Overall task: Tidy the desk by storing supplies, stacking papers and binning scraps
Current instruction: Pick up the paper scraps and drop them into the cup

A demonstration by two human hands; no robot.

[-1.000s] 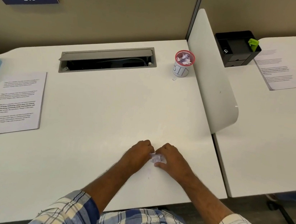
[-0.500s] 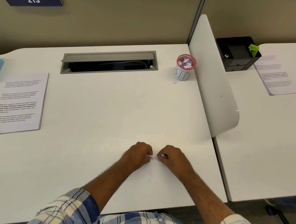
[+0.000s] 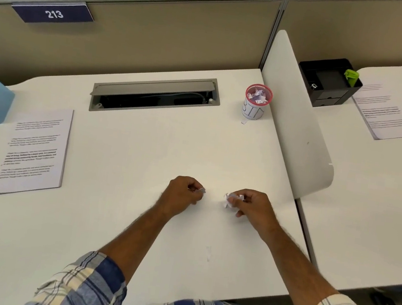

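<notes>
Two hands, apart, low over the desk (image 3: 118, 192) near its front edge — left hand (image 3: 183, 192) pinches a small paper scrap (image 3: 201, 190), right hand (image 3: 251, 205) pinches a crumpled scrap (image 3: 230, 199). Bin cup (image 3: 257, 102) w/ scraps inside stands at back right by the divider (image 3: 297, 129); paper stack (image 3: 35, 151) lies far left.

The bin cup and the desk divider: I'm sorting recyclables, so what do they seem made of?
The bin cup looks like pink wire mesh, to judge by its netted rim, with a white paper label wrapped round it. The desk divider seems a rigid matte white panel, perhaps laminate or plastic; its smooth surface leaves that open.
</notes>
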